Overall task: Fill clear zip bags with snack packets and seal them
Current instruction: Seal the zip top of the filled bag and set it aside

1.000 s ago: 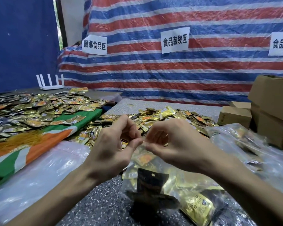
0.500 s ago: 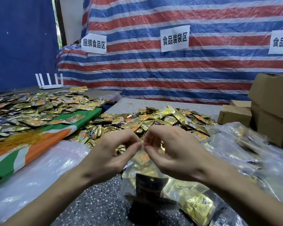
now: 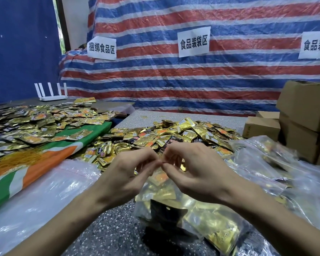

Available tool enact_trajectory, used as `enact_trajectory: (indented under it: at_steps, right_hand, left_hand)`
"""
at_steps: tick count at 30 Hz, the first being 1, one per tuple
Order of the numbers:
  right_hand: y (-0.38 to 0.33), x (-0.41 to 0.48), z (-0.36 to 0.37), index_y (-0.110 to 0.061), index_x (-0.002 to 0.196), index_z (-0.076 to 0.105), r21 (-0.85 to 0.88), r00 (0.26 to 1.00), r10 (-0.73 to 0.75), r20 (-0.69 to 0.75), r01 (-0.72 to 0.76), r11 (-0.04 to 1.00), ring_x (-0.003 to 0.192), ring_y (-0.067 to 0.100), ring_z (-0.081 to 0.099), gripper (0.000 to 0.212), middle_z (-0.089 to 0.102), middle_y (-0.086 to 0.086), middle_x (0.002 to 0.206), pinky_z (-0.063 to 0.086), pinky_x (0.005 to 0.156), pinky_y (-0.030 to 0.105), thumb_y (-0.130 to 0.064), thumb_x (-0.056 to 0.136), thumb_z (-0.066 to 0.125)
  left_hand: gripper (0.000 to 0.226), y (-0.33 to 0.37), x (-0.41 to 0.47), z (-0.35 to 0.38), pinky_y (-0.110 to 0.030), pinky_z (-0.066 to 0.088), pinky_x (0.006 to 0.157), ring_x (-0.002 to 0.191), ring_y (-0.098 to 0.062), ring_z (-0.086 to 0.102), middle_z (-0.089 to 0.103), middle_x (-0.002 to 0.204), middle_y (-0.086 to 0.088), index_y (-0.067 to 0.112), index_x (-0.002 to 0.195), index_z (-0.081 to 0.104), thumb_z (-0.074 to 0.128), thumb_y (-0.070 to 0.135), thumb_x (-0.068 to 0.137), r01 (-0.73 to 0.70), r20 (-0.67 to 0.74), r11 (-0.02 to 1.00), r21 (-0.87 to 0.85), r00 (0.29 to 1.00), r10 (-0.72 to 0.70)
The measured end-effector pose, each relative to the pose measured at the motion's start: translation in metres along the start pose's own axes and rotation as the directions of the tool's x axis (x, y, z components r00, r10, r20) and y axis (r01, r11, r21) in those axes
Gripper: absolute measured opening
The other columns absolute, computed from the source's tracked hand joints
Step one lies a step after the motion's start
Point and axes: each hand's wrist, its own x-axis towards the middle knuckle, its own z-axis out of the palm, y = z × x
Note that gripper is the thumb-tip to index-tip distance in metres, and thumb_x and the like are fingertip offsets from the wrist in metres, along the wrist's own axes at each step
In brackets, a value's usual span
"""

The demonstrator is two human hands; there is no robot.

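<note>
A clear zip bag (image 3: 188,217) filled with gold and black snack packets stands on the speckled table in front of me. My left hand (image 3: 126,174) and my right hand (image 3: 194,172) meet at its top edge, thumbs and forefingers pinching the zip strip close together at the middle. Behind my hands lies a heap of loose gold snack packets (image 3: 174,135). The bag's mouth is mostly hidden by my fingers.
A pile of empty clear bags (image 3: 37,196) lies at the left. Filled clear bags (image 3: 277,170) are heaped at the right. Cardboard boxes (image 3: 303,115) stand at the far right. More packets cover a green and orange cloth (image 3: 35,159) on the left table, with a white router (image 3: 52,93) behind.
Both hands have sunk slightly with the bag's top and stay pinched together at the zip. More of the packet heap shows behind them.
</note>
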Motion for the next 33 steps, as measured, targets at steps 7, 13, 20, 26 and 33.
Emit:
enact_trajectory:
  at_steps: [7, 13, 20, 26, 33]
  right_hand:
    - [0.010, -0.006, -0.009, -0.035, 0.096, 0.064, 0.015, 0.998, 0.055, 0.036, -0.055, 0.998, 0.082, 0.009, 0.057, 0.009, 0.063, -0.018, 0.084, 0.048, 0.074, 0.037, -0.044, 0.095, 0.060]
    - [0.017, -0.013, -0.019, -0.039, 0.084, 0.062, 0.089, 0.994, 0.097, 0.055, -0.102, 0.991, 0.079, 0.003, 0.058, 0.009, 0.066, -0.018, 0.083, 0.053, 0.076, 0.042, -0.041, 0.093, 0.064]
    - [0.028, -0.025, -0.029, -0.028, 0.094, 0.070, 0.086, 0.987, 0.138, 0.083, -0.145, 0.986, 0.082, 0.006, 0.060, 0.014, 0.070, -0.011, 0.089, 0.052, 0.079, 0.043, -0.041, 0.094, 0.064]
    - [0.036, -0.038, -0.036, -0.032, 0.093, 0.068, 0.043, 0.976, 0.178, 0.122, -0.185, 0.982, 0.084, 0.003, 0.058, 0.013, 0.068, -0.012, 0.091, 0.049, 0.080, 0.037, -0.042, 0.095, 0.061]
    - [0.043, -0.053, -0.039, -0.029, 0.095, 0.070, 0.068, 0.967, 0.210, 0.143, -0.221, 0.973, 0.086, 0.000, 0.060, 0.014, 0.070, -0.014, 0.092, 0.051, 0.080, 0.032, -0.040, 0.095, 0.061]
  left_hand:
    - [0.017, 0.000, -0.003, 0.004, -0.018, 0.045, 0.060, 0.065, -0.008, 0.061, 0.063, 0.067, 0.011, 0.028, 0.080, 0.066, 0.063, 0.014, 0.089, 0.109, -0.277, 0.986, -0.125, 0.950, -0.141]
    - [0.016, -0.003, -0.001, 0.005, -0.019, 0.047, 0.060, 0.065, -0.009, 0.063, 0.065, 0.067, 0.009, 0.025, 0.077, 0.068, 0.063, 0.015, 0.089, 0.138, -0.300, 0.972, -0.192, 0.934, -0.192]
    - [0.016, -0.011, -0.002, 0.002, -0.027, 0.049, 0.060, 0.065, -0.015, 0.063, 0.066, 0.067, 0.002, 0.025, 0.077, 0.070, 0.062, 0.032, 0.089, 0.148, -0.302, 0.958, -0.247, 0.927, -0.221]
    - [0.016, -0.018, -0.003, 0.000, -0.030, 0.050, 0.061, 0.066, -0.019, 0.063, 0.067, 0.069, -0.003, 0.023, 0.079, 0.072, 0.063, 0.034, 0.087, 0.175, -0.294, 0.936, -0.307, 0.918, -0.268]
    - [0.021, -0.020, -0.003, 0.001, -0.023, 0.049, 0.061, 0.064, -0.018, 0.062, 0.066, 0.067, -0.003, 0.019, 0.079, 0.072, 0.064, 0.037, 0.086, 0.176, -0.302, 0.930, -0.322, 0.912, -0.276]
